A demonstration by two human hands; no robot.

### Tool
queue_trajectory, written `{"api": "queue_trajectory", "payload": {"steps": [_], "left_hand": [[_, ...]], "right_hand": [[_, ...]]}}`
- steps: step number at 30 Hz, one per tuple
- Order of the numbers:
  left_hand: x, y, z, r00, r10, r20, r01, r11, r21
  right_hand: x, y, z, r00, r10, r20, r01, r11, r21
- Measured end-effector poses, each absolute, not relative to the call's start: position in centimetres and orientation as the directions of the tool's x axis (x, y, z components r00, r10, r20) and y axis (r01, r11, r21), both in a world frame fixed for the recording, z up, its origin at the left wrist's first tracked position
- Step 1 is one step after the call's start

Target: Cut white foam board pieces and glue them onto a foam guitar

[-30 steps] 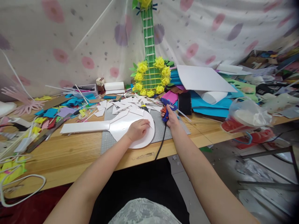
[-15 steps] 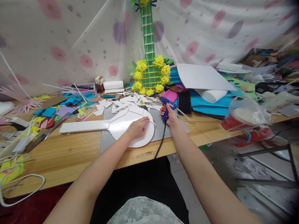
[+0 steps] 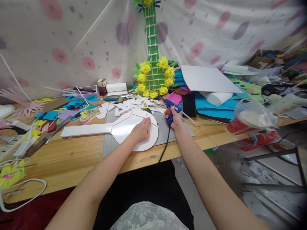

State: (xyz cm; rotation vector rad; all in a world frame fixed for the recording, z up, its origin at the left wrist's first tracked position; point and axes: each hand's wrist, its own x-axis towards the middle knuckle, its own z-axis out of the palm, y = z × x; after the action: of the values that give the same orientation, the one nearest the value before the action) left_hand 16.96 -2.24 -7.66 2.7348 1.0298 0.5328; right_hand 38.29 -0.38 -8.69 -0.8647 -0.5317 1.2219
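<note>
A white guitar-shaped board [image 3: 122,132] lies flat on a grey cutting mat [image 3: 165,139], its neck pointing left. White strips stand along part of its far edge. My left hand [image 3: 141,130] rests on the round body, fingers closed at a thin white strip [image 3: 154,123] near the far right rim. My right hand [image 3: 176,119] is wrapped around a blue glue gun [image 3: 169,118] with an orange trigger, just right of the board. A clear glue stick [image 3: 187,117] pokes out of its back, and a black cord hangs over the table edge.
White board scraps [image 3: 129,104] pile up behind the board. A green paper guitar [image 3: 153,54] with yellow flowers leans at the back. Coloured paper scraps and a metal ruler [image 3: 40,140] lie left. Blue sheets [image 3: 213,108] and a bagged red cup [image 3: 244,123] stand right.
My left hand's fingers have drawn back slightly to the left along the strip and curled in. My right hand and the glue gun stay in nearly the same place.
</note>
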Motion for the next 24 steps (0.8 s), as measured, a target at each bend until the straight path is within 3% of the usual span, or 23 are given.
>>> {"api": "queue_trajectory", "payload": {"steps": [13, 19, 24], "left_hand": [[16.88, -1.94, -8.24, 0.684, 0.646, 0.338, 0.585, -0.763, 0.274], [16.56, -1.79, -8.23, 0.765, 0.492, 0.416, 0.456, -0.869, 0.191], [16.66, -1.43, -8.11, 0.845, 0.385, 0.372, 0.371, -0.922, 0.112]], "right_hand": [[38.25, -0.40, -8.64, 0.284, 0.954, -0.097, -0.564, 0.084, -0.822], [38.20, -0.44, -8.52, 0.265, 0.959, -0.104, -0.599, 0.079, -0.797], [38.19, -0.37, -8.65, 0.285, 0.954, -0.099, -0.576, 0.088, -0.812]]}}
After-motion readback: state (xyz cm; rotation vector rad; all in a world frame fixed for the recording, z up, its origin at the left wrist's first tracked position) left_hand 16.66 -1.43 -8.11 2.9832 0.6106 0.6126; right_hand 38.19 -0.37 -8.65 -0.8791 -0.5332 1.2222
